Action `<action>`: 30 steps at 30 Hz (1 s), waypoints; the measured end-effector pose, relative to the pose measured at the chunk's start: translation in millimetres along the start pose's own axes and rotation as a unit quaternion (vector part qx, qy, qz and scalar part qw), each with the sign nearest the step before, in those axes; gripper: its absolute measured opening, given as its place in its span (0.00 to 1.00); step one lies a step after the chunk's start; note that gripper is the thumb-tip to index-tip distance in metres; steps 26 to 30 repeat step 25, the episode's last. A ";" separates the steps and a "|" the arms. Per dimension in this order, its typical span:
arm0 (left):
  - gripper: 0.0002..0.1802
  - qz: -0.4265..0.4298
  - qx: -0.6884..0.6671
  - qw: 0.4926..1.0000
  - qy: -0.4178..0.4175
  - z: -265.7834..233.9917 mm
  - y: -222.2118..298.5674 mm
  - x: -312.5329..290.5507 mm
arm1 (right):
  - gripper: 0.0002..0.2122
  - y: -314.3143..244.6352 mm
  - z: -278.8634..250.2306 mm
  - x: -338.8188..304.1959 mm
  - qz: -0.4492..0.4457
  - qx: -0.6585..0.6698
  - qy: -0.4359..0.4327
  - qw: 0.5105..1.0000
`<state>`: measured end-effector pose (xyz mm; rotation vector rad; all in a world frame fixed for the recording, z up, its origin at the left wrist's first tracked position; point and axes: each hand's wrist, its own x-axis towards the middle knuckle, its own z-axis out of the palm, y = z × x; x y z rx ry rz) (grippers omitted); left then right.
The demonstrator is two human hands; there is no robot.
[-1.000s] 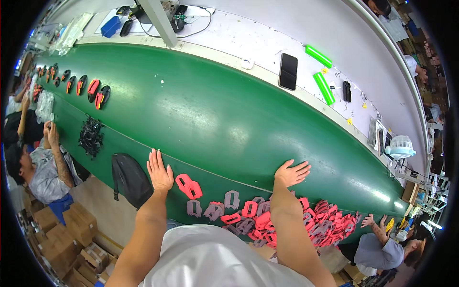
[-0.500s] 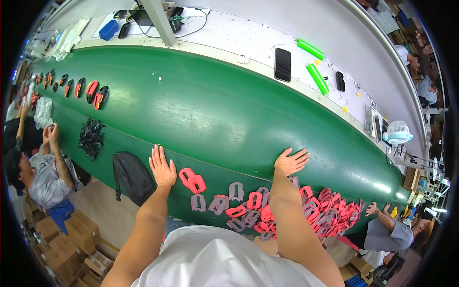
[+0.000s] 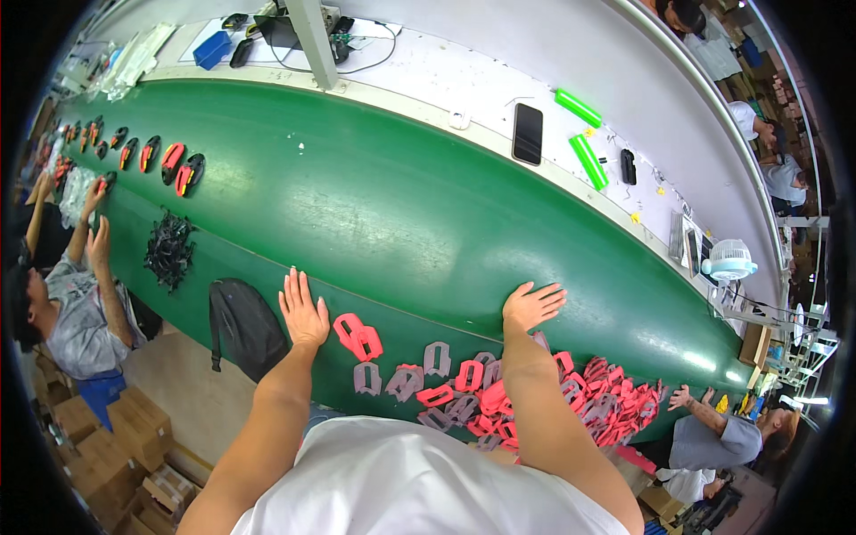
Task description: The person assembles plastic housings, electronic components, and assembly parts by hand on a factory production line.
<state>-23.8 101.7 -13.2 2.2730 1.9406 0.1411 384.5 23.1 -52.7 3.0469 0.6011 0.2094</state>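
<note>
My left hand (image 3: 304, 312) lies flat on the green work surface (image 3: 374, 223), fingers stretched out and nothing in them. Just right of it are overlapping red plastic frame pieces (image 3: 346, 326). My right hand (image 3: 533, 307) rests farther right with its fingers spread, also holding nothing. Under and beside my right forearm spreads a heap of red and grey frame pieces (image 3: 611, 401), partly hidden by the arm. A few grey frame pieces (image 3: 437, 359) lie apart between my two arms.
Left of me are a black backpack (image 3: 247, 328) and a tangle of black strips (image 3: 168, 251). Red-and-black assembled parts (image 3: 189, 176) line the far left. Beyond the belt sit a phone (image 3: 528, 134), green tubes (image 3: 588, 161) and a fan (image 3: 729, 260). Co-workers stand on both sides.
My hands stay almost where they were; the view has shifted slightly. The co-worker at left has parted their hands, one reaching up toward the belt with a small part.
</note>
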 end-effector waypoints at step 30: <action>0.34 0.016 0.046 0.999 0.022 10.9 -1.8 3.1 | 0.43 180.2 -81.8 -9.2 -0.297 -0.031 -0.065 0.952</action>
